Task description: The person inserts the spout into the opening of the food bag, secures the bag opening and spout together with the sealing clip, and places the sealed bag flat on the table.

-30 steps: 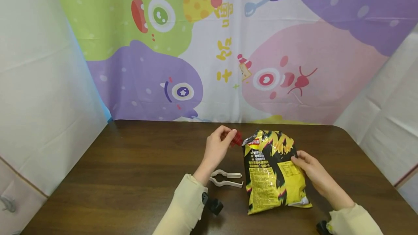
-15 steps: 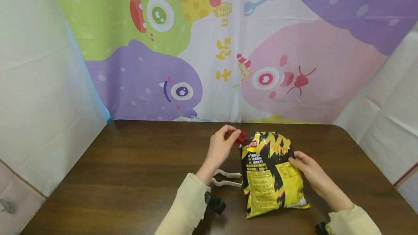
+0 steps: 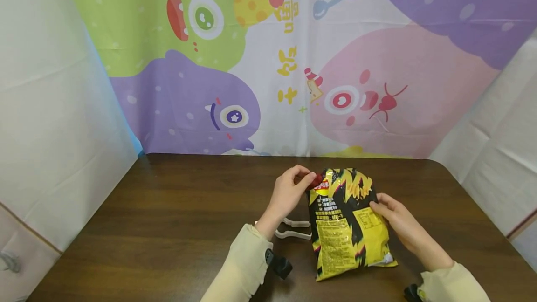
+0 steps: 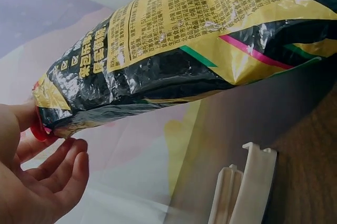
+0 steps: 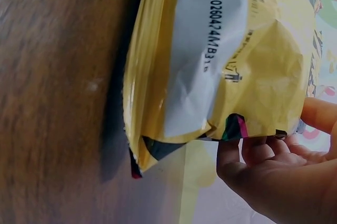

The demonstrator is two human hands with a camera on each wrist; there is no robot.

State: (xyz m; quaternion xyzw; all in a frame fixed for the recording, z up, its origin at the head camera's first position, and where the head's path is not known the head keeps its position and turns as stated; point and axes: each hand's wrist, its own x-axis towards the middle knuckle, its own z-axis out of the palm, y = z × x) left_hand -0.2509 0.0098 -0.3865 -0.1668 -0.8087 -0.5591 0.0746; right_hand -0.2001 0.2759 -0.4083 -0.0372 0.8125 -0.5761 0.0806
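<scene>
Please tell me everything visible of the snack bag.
The snack bag is glossy, crinkled, plastic-looking film, yellow and black, with a red logo, text panels and a grey code patch. It looks plump, logo end farthest away, over the table. The right hand grips its right edge; the left hand pinches a red item at its top left corner.

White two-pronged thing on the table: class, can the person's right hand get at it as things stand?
Probably not directly: the right hand holds the snack bag, which is between that hand and the white two-pronged thing.
</scene>
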